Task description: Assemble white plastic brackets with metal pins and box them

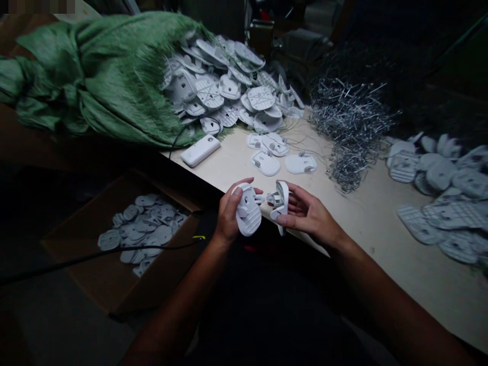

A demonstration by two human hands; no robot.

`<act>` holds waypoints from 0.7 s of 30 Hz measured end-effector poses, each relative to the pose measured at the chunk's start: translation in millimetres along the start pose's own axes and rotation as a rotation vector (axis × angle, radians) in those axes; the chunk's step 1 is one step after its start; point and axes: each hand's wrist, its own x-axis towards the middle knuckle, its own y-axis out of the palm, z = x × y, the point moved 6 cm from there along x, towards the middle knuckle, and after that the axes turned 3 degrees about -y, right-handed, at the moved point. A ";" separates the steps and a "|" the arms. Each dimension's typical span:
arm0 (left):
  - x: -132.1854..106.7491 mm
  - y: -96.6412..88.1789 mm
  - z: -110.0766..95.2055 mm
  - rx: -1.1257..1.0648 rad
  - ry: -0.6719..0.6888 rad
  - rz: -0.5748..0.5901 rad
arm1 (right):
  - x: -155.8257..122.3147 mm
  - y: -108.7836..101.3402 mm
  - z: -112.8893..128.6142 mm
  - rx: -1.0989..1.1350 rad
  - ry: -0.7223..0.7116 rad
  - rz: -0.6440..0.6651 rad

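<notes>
My left hand (229,213) grips a white oval plastic part (249,216), its ribbed face turned up toward me and a small tab jutting to the right. Facing it, my right hand (307,211) holds another white plastic part (281,198) on edge, with its hinge-like lugs pointing left. A narrow gap separates the two parts, just over the table's front edge. Beyond them on the table lie several loose white oval parts (267,163). Which fingers press behind each part is partly hidden.
A green woven sack (114,76) spills white parts (229,86) at the back left. Beside it lies a white power bank-like box (201,150). Thin metal pins (351,117) are heaped at the back right, with more white parts (450,173) beyond. A cardboard box (152,284) of parts stands lower left, crossed by a black cable (76,262).
</notes>
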 end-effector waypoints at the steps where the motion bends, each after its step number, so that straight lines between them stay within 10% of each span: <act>1: -0.7 1.9 -1.0 0.026 0.014 0.008 | -0.3 2.0 -1.8 0.002 -0.008 -0.016; 21: -14.9 23.9 -16.2 0.082 0.159 0.069 | -15.4 6.3 -0.7 -0.074 -0.070 -0.155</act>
